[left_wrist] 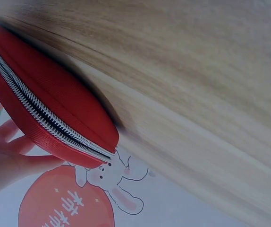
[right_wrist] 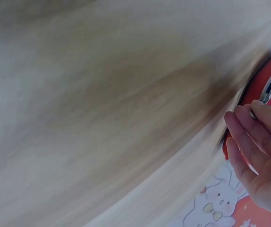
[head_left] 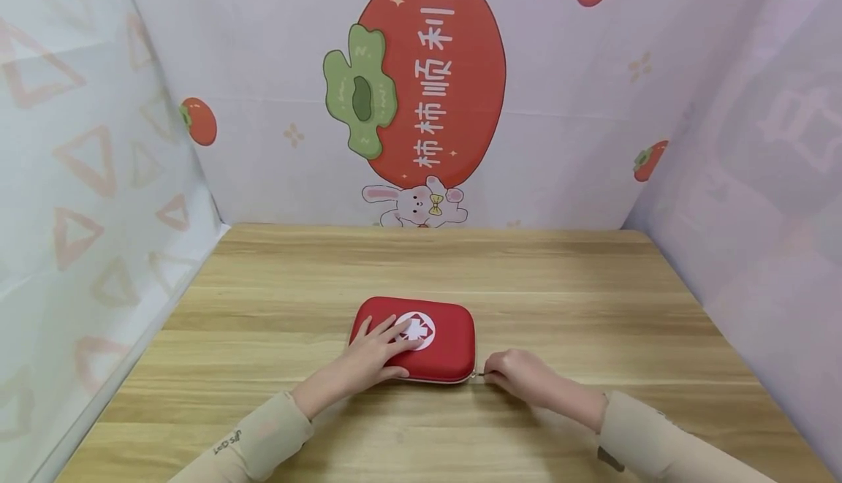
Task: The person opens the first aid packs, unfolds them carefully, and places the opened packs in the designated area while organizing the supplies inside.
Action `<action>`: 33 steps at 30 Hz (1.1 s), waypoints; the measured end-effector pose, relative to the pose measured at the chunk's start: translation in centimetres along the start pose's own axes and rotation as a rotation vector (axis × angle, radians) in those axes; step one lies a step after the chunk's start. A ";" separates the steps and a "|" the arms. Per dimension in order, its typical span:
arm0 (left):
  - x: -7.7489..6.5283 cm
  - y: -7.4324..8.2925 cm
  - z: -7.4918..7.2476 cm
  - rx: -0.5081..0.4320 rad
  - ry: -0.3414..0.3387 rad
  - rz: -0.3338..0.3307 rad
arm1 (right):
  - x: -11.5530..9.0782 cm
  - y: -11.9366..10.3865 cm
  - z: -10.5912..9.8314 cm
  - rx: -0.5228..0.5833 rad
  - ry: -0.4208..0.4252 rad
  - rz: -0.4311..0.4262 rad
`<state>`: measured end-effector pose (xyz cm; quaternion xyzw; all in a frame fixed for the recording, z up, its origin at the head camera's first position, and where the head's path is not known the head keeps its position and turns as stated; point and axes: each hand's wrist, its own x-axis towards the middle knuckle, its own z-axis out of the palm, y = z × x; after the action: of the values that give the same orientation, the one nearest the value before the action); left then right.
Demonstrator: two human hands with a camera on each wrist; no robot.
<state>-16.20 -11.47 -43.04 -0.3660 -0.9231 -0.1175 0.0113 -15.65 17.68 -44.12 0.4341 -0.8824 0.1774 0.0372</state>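
A red hard-shell first-aid case (head_left: 450,333) with a white round emblem lies flat on the wooden table. My left hand (head_left: 368,357) rests on its top left part, fingers spread over the lid and partly over the emblem. At the case's near right corner, my right hand (head_left: 522,375) pinches the zipper pull (right_wrist: 252,114) between thumb and forefinger. The zipper slider (right_wrist: 264,98) sits at that corner. In the left wrist view the zipper (left_wrist: 46,116) shows a dark gap between its two rows of teeth along the side.
The wooden table (head_left: 566,286) reaches back to a cloth backdrop (head_left: 559,161) printed with persimmons and a rabbit. Pale cloth walls stand at the left (head_left: 99,176) and right (head_left: 743,198).
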 end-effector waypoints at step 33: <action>0.0 0.0 -0.2 -0.014 -0.027 -0.011 | 6.4 6.3 -1.2 -0.032 -0.058 0.237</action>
<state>-16.24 -11.53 -42.89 -0.3623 -0.9244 -0.1192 -0.0042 -24.63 16.78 -43.37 0.3309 -0.9310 0.1539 -0.0025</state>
